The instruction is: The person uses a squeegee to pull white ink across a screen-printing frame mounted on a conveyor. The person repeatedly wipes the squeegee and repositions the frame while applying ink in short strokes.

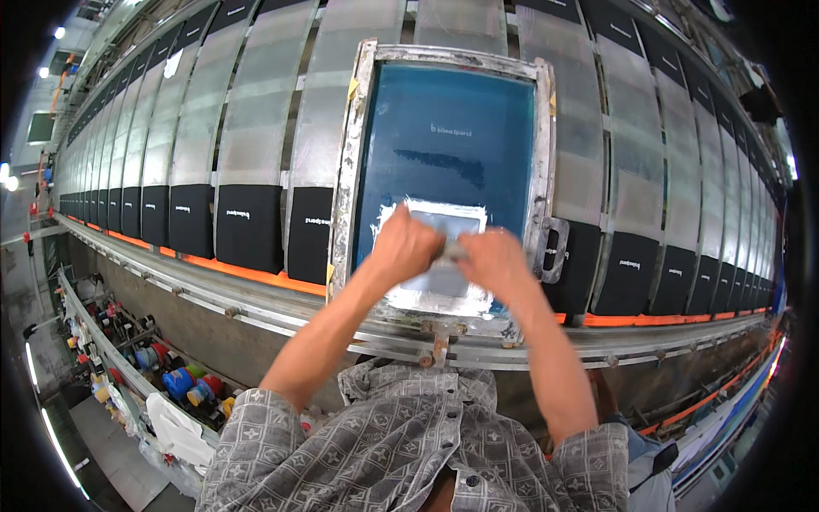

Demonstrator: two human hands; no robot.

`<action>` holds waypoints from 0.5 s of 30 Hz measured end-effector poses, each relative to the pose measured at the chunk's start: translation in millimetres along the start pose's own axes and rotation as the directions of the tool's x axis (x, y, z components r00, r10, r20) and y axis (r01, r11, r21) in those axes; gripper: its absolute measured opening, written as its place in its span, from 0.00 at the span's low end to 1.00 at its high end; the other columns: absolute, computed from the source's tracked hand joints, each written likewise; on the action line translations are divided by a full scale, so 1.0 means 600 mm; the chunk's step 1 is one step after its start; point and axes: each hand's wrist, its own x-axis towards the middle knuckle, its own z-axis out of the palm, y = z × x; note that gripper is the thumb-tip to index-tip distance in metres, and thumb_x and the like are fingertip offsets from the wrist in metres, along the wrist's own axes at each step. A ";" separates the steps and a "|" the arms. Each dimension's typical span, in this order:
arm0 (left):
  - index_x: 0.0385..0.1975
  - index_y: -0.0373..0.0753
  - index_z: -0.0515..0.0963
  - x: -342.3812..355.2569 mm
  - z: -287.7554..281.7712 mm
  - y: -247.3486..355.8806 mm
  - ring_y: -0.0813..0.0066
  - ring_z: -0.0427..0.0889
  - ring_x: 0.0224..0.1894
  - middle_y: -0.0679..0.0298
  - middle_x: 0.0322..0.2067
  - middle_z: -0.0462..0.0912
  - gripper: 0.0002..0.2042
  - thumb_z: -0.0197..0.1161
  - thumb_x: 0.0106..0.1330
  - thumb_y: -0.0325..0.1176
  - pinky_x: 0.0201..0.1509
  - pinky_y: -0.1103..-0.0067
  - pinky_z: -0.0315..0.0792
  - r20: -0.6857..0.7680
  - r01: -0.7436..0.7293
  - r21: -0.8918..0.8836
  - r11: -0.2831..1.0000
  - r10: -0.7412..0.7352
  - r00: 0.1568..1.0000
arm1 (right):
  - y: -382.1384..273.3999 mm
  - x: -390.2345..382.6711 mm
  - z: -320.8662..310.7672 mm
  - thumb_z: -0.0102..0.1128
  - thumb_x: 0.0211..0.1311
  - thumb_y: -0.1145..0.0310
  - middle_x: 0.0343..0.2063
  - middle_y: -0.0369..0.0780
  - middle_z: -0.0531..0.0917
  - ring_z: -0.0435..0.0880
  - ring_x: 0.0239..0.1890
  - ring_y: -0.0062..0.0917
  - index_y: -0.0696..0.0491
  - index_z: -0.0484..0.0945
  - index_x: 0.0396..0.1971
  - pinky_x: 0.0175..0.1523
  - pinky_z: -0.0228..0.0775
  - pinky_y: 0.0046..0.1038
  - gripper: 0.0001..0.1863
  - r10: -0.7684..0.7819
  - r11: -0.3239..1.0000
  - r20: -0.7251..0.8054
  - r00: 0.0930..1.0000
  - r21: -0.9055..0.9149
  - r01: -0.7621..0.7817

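Observation:
My left hand and my right hand are closed on a grey squeegee over the lower part of a screen printing frame. Its teal mesh carries a small light print and a darker smudged band. Below these, white ink surrounds a paler rectangle, where both hands are, leaning in toward each other. The frame's metal border is ink-stained, with a side handle at the lower right. My fingers hide much of the squeegee.
Several long pallets with black printed fabric run left and right along metal rails and orange strips. Coloured tubs stand at lower left. Another person's blue-clad body shows at lower right.

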 end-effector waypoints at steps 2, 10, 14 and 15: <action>0.14 0.45 0.78 -0.055 0.000 0.041 0.64 0.77 0.19 0.65 0.16 0.79 0.08 0.70 0.47 0.36 0.35 0.71 0.67 0.123 0.074 -0.067 0.995 -0.065 0.990 | -0.031 -0.055 0.017 0.70 0.48 0.60 0.21 0.45 0.81 0.83 0.31 0.42 0.53 0.79 0.32 0.39 0.75 0.42 0.15 0.005 0.996 0.077 0.997 0.087 -0.012; 0.18 0.44 0.78 0.043 -0.044 -0.025 0.63 0.79 0.25 0.64 0.19 0.80 0.09 0.73 0.45 0.38 0.39 0.68 0.66 0.062 0.049 -0.004 0.999 -0.049 0.997 | 0.130 -0.067 -0.020 0.62 0.61 0.56 0.30 0.44 0.82 0.80 0.37 0.38 0.54 0.79 0.38 0.44 0.71 0.36 0.16 0.467 0.842 -0.768 0.438 0.235 -0.485; 0.21 0.45 0.81 0.045 -0.031 -0.028 0.64 0.80 0.30 0.63 0.24 0.82 0.03 0.68 0.48 0.31 0.39 0.67 0.68 -0.009 0.052 -0.024 0.998 -0.052 0.999 | 0.170 -0.059 0.017 0.60 0.63 0.56 0.27 0.45 0.82 0.80 0.31 0.39 0.57 0.77 0.33 0.40 0.70 0.35 0.16 0.730 0.673 -0.466 0.500 0.617 -0.408; 0.22 0.45 0.81 0.020 -0.019 -0.018 0.65 0.80 0.32 0.63 0.26 0.83 0.03 0.68 0.49 0.30 0.40 0.66 0.68 -0.054 0.059 -0.021 0.998 -0.060 0.997 | 0.174 -0.062 0.014 0.60 0.63 0.57 0.26 0.45 0.81 0.80 0.30 0.39 0.57 0.77 0.32 0.39 0.70 0.34 0.16 0.727 0.678 -0.470 0.501 0.605 -0.416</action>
